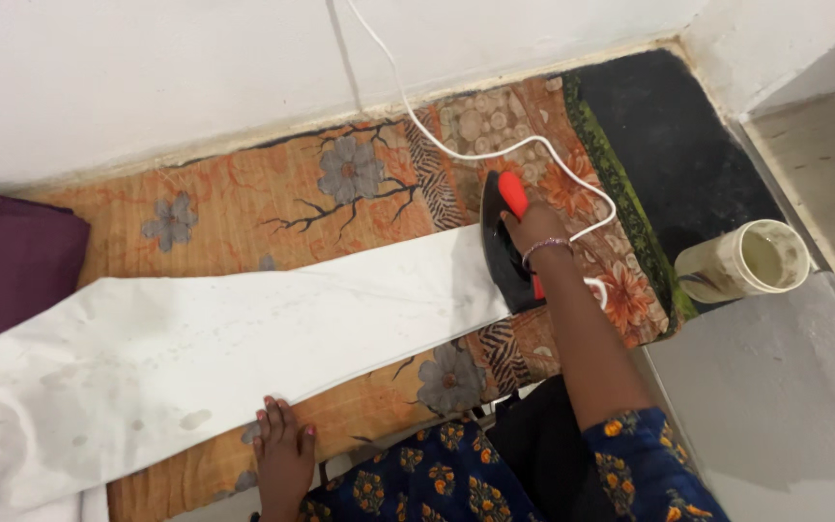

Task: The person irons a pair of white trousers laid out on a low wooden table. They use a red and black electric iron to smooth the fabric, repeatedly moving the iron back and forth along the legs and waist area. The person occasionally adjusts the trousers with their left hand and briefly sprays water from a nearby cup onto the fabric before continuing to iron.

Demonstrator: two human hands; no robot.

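Listing what we see, item by item:
Right hand (536, 227): arm stretched forward, wrist bent down, fingers closed round the red handle of the iron (506, 246); a beaded bracelet (545, 247) circles the wrist.
Left hand (282, 449): palm down, fingers spread flat, tips touching the near edge of the white garment (244, 329); it grips nothing.
Iron: black body, sole pressed on the narrow right end of the white garment; a white cord (456, 150) loops away up the wall.
Hidden from us: the iron's sole and most of its handle under the right hand; the garment's left end is cut off by the frame.
Garment surface: smooth white cloth with faint grey blotches we cannot identify.
Padding: orange floral blanket (273, 203), black cloth with a green border at its right end.
Nearby: purple folded fabric (7, 271) at left; cylindrical pale jar (746, 261), open-topped, well right of the iron.
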